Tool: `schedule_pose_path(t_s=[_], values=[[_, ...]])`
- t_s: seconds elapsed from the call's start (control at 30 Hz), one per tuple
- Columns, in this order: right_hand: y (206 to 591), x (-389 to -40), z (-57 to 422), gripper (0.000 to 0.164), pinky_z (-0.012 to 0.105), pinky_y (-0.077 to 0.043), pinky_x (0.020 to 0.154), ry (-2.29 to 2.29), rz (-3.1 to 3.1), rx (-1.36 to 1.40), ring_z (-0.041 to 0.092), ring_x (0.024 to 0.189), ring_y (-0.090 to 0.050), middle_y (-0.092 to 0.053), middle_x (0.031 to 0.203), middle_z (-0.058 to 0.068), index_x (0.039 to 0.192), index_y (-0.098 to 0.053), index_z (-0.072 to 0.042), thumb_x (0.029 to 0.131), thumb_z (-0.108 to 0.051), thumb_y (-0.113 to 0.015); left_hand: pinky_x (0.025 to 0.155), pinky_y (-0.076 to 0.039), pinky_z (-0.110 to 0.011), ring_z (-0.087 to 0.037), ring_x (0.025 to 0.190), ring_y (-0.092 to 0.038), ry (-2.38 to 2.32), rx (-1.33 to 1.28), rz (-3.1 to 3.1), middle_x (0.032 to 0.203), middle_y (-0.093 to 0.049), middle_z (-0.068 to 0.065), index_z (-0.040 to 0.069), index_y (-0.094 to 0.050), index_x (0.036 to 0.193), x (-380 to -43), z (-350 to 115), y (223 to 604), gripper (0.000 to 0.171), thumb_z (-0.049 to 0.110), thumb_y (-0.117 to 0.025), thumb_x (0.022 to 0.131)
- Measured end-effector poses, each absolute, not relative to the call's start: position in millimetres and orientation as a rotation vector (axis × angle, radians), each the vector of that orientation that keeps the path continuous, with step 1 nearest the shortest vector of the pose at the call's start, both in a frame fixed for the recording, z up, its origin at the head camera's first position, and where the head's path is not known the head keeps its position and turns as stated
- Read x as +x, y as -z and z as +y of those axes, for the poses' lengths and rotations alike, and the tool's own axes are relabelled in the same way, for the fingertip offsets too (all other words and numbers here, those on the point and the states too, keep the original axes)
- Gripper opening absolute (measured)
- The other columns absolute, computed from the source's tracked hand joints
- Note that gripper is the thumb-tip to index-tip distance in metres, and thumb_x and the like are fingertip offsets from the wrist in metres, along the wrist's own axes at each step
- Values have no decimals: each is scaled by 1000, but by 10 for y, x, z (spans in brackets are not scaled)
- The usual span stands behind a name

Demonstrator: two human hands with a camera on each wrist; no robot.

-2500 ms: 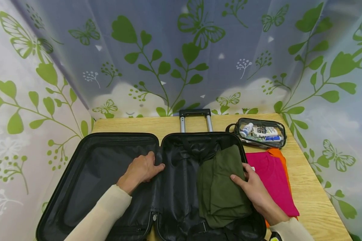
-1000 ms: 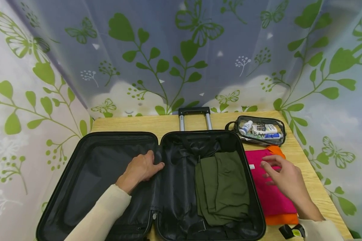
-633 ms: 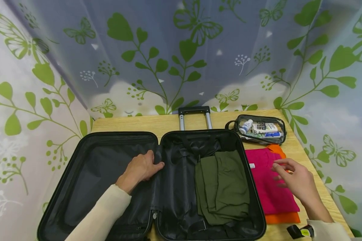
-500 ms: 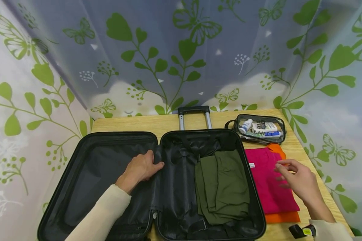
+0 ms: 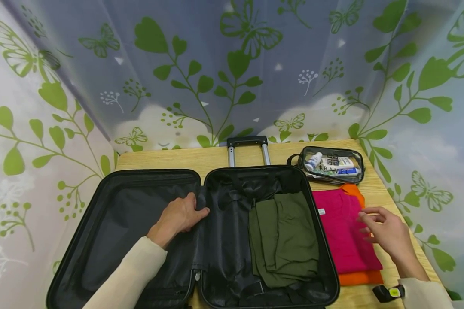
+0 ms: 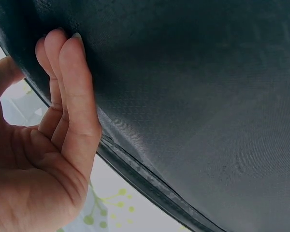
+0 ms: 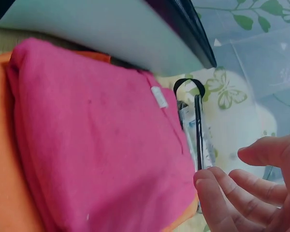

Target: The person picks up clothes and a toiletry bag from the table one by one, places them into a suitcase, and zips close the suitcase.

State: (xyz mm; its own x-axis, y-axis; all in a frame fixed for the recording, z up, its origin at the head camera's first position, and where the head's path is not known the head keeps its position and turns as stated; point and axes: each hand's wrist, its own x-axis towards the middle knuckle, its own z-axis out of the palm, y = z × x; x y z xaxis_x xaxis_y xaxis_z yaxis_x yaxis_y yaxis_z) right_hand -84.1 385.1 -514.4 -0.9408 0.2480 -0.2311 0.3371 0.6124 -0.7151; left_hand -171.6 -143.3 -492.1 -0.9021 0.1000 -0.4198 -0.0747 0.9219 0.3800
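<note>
A black suitcase (image 5: 226, 240) lies spread wide on the table, and folded dark green clothing (image 5: 286, 240) sits in its right half. My left hand (image 5: 179, 216) rests at the inner edge of the left half, fingers fairly straight along the dark lining (image 6: 193, 96) in the left wrist view. Its thumb lies toward the hinge side. My right hand (image 5: 388, 231) hovers by the right edge of a folded pink shirt (image 5: 340, 231), fingers loosely bent and holding nothing. Orange clothing (image 5: 361, 278) shows from under the pink shirt.
A clear toiletry bag (image 5: 332, 165) with bottles and tubes lies behind the shirts. The suitcase's pull handle (image 5: 247, 140) extends toward the back curtain (image 5: 158, 86). Wooden tabletop (image 5: 375, 189) runs along the right edge.
My right hand has let go of the green clothing in the suitcase and moved right, past the pink shirt. The left hand has stayed in place.
</note>
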Motion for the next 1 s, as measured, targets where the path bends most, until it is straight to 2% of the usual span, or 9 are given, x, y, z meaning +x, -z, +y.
schedule_pose_path(t_s=[0.27,0.5,0.67,0.87,1.0], values=[[5249,-850,3939,59,38,-67,65,1233,2691,544,11,74,-79,-71,127,35,143,-58,9,113,-41,-60,57,-47,-34,-20,58,-66,-544,21,2636,70,-67,-7,9,-59,107,-1714,-1438,4923,44,53,-69,105],[5345,-867,4039,65,35,-67,67,1201,2664,602,0,77,-72,-62,141,38,149,-54,8,112,-46,-60,56,-47,-34,-20,57,-66,-557,32,2642,69,-67,-7,9,-59,107,-1712,-1437,4922,44,52,-69,104],[5404,-885,4101,69,34,-67,68,1194,2640,636,4,76,-74,-57,147,38,153,-51,7,112,-49,-58,56,-46,-34,-20,57,-65,-568,34,2644,69,-67,-7,10,-58,106,-1712,-1443,4925,44,52,-69,104],[5460,-899,4113,71,34,-67,68,1221,2627,643,3,77,-74,-53,149,41,157,-44,8,112,-44,-60,56,-46,-34,-21,57,-65,-566,38,2646,68,-67,-7,10,-59,106,-1712,-1449,4927,44,52,-69,104],[5492,-926,4116,75,34,-67,68,1217,2596,677,9,77,-75,-50,151,42,160,-40,8,111,-44,-61,56,-46,-34,-20,57,-65,-561,36,2647,68,-67,-6,10,-59,106,-1712,-1451,4927,44,53,-68,104]])
